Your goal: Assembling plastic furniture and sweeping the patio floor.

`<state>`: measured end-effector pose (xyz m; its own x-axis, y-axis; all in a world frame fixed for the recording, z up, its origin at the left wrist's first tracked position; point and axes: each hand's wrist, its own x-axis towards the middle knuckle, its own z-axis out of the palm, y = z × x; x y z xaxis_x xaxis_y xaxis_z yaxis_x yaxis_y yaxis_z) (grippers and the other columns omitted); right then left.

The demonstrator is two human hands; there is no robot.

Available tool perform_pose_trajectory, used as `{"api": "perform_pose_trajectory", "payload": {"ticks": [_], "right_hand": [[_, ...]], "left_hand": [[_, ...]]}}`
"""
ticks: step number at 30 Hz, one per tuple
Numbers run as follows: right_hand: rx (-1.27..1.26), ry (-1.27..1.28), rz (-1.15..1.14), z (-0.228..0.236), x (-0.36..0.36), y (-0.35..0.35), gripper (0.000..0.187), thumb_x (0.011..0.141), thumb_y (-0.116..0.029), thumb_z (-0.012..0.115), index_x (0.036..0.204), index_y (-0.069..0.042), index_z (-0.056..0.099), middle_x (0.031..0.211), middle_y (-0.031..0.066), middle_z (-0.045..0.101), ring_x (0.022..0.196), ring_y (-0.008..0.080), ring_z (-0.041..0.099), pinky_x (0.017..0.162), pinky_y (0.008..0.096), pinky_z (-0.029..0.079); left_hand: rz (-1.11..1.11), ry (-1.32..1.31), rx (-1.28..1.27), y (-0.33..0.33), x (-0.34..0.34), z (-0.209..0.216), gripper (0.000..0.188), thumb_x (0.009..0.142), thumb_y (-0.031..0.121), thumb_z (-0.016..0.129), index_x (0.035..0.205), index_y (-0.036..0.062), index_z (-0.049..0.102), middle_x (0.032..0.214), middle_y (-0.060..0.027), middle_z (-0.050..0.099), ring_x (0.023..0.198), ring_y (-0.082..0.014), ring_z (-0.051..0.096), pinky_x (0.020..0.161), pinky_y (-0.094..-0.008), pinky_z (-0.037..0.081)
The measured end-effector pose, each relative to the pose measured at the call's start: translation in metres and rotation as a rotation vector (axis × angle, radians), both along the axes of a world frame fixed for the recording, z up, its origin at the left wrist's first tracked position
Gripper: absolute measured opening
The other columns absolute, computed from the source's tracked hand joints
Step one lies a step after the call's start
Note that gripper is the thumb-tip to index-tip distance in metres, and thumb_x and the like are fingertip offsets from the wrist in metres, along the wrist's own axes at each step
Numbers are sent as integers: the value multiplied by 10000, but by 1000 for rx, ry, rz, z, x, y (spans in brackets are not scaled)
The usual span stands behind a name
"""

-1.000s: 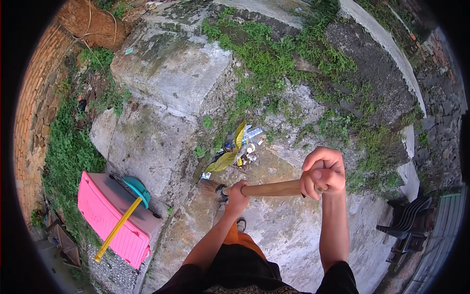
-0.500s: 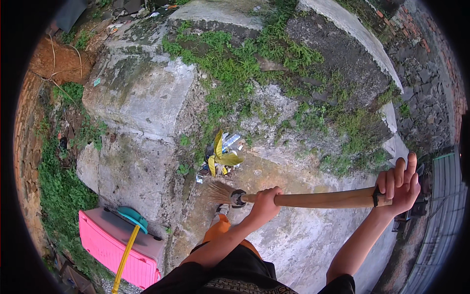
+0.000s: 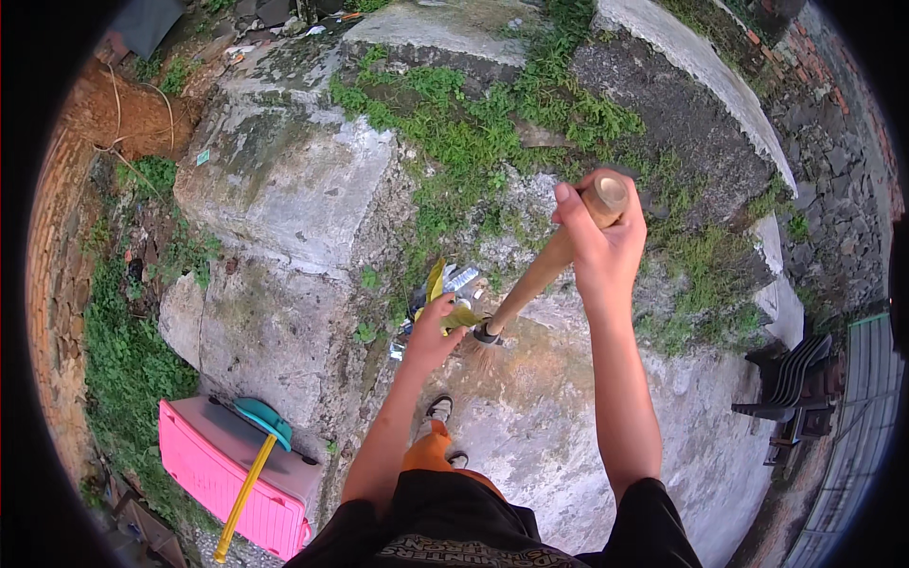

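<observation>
My right hand (image 3: 606, 237) is wrapped round the thick top end of a wooden broom handle (image 3: 535, 284). The broom stands steeply tilted, its brown bristles (image 3: 484, 357) down at the concrete by the litter. My left hand (image 3: 434, 333) is off the handle, with its fingers apart and nothing seen in them. Below and beyond that hand lies a small litter pile with a large yellow leaf (image 3: 436, 277), a clear plastic bottle (image 3: 462, 278) and silvery scraps. Part of the pile is hidden by the left hand.
A pink lidded box (image 3: 222, 473) stands at the lower left, with a teal-headed, yellow-handled tool (image 3: 248, 478) leaning on it. Stacked dark chairs (image 3: 793, 383) are at the right. Weeds (image 3: 454, 142) and a raised concrete slab (image 3: 284, 180) border the floor.
My left hand has let go of the broom and moved left over the litter. My right hand has moved left and away from me, swinging the broom from lying sideways to steeply tilted.
</observation>
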<state>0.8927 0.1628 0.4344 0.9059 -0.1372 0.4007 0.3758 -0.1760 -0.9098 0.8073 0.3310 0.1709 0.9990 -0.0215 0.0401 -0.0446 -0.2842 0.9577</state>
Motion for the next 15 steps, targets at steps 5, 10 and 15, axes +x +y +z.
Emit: {"api": "perform_pose_trajectory", "payload": {"ticks": [5, 10, 15], "right_hand": [[-232, 73, -75, -41, 76, 59, 411, 818, -285, 783, 1025, -23, 545, 801, 76, 650, 724, 145, 599, 676, 303, 488], [-410, 32, -28, -53, 119, 89, 584, 791, -314, 791, 1186, 9, 508, 1019, 173, 650, 914, 257, 649, 798, 374, 510], [-514, 49, -147, -60, 124, 79, 748, 812, -309, 749, 1358, 52, 388, 1178, 256, 594, 1022, 316, 646, 857, 401, 516]], "left_hand": [[387, 158, 242, 156, -81, -46, 604, 781, 18, 679, 1338, 46, 447, 1002, -138, 625, 908, -269, 657, 792, -366, 523], [610, 415, 375, 204, -199, -72, 549, 784, 8, 619, 1310, 38, 464, 944, -150, 653, 817, -284, 678, 705, -381, 535], [583, 515, 412, 166, -268, -103, 561, 749, 64, 659, 1280, 21, 483, 925, -162, 657, 782, -313, 676, 707, -416, 534]]}}
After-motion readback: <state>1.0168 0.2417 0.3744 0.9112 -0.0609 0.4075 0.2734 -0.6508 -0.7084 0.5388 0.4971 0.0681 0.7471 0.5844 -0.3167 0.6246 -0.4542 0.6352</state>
